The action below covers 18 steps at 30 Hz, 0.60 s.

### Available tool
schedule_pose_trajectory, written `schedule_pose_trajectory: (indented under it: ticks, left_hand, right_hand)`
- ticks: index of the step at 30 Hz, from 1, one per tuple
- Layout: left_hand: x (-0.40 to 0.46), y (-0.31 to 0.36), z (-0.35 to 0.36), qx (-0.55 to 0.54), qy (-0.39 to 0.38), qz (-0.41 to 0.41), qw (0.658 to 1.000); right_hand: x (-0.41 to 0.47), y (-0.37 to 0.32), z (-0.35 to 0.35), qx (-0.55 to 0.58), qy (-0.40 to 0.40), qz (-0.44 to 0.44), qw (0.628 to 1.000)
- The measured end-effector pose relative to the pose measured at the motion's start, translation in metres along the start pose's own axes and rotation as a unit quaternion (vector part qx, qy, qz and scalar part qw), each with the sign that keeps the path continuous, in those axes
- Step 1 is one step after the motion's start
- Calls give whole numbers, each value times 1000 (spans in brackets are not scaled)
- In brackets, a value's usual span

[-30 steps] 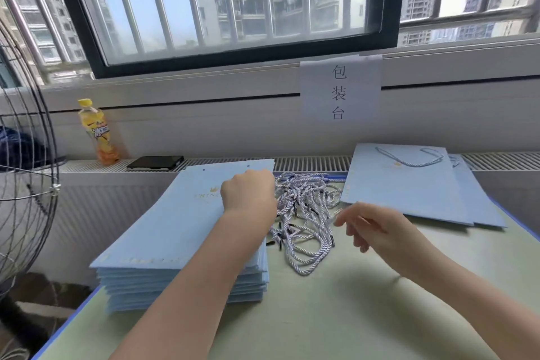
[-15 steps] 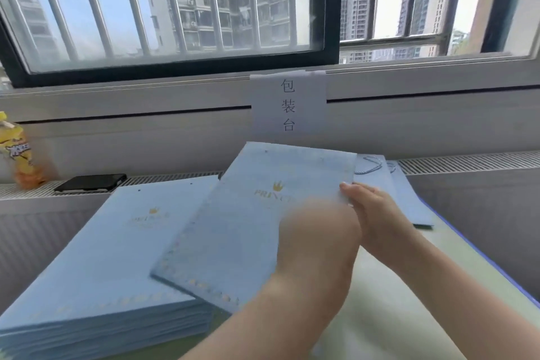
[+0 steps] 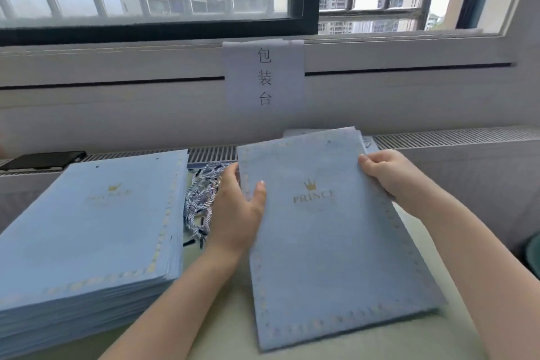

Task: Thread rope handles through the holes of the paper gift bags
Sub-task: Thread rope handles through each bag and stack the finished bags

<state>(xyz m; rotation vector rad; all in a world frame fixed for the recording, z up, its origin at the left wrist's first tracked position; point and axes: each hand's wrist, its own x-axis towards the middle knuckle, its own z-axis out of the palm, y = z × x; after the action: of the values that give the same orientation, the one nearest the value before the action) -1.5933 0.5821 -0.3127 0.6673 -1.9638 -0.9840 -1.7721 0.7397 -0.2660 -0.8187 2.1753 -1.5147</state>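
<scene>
A flat light-blue paper gift bag (image 3: 330, 242) with a gold crown and the word PRINCE lies in front of me, its holed top edge pointing to the window. My left hand (image 3: 236, 213) grips its left edge, thumb on top. My right hand (image 3: 385, 172) grips the upper right edge, fingers curled over it. A tall stack of the same flat bags (image 3: 93, 237) sits on the left. A pile of white-and-blue rope handles (image 3: 201, 202) lies between the stack and my left hand, partly hidden by that hand.
The pale green table (image 3: 467, 336) carries everything. More blue bags (image 3: 295, 133) peek out behind the held bag. A black phone (image 3: 43, 159) lies on the radiator ledge at left. A paper sign (image 3: 264, 73) hangs under the window.
The single bag has come off the stack and swung right to lie straight before me. Both hands now hold its side edges. My head has turned right, and the bottle has left view.
</scene>
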Motion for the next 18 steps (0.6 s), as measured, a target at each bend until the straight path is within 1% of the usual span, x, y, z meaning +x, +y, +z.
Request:
schedule_pose_trajectory:
  ticks: [1, 3, 5, 6, 7, 8, 9, 10, 11, 13, 14, 16, 18]
  left_hand:
    - [0, 1, 1, -25, 7, -20, 999]
    - [-1, 0, 3, -28, 10, -56, 998]
    - [0, -3, 3, -19, -3, -89, 996]
    - [1, -5, 4, -15, -12, -98, 995]
    - [1, -7, 4, -11, -22, -105, 994]
    - [3, -8, 4, -5, -32, -109, 994]
    - [4, -9, 5, 1, -41, -111, 993]
    - [5, -10, 5, 7, -48, -109, 993]
    - [6, -12, 5, 11, -54, -106, 993]
    - [6, -12, 6, 11, -68, -104, 992]
    - [5, -12, 7, 10, -77, -106, 991]
    - [3, -13, 9, 26, -93, -99, 990]
    - [-1, -12, 10, 75, -91, -70, 991]
  right_hand:
    - [0, 2, -2, -42, -17, 13, 999]
    - [3, 5, -5, -138, -39, 37, 989]
    - [6, 8, -5, -266, -54, 44, 962]
    - [8, 10, -5, -331, -45, 37, 942]
    - [11, 14, -5, -386, -19, 22, 922]
    - [13, 16, -4, -420, 25, 1, 907]
    - [14, 17, -4, -424, 73, -24, 902]
    - [13, 15, -3, -394, 111, -59, 910]
    - [12, 13, -1, -337, 135, -101, 926]
    - [8, 4, 4, -204, 148, -186, 950]
    - [4, -2, 8, -144, 148, -226, 952]
    - [-7, -16, 14, -53, 151, -291, 943]
    - [-18, -26, 19, 19, 147, -330, 932]
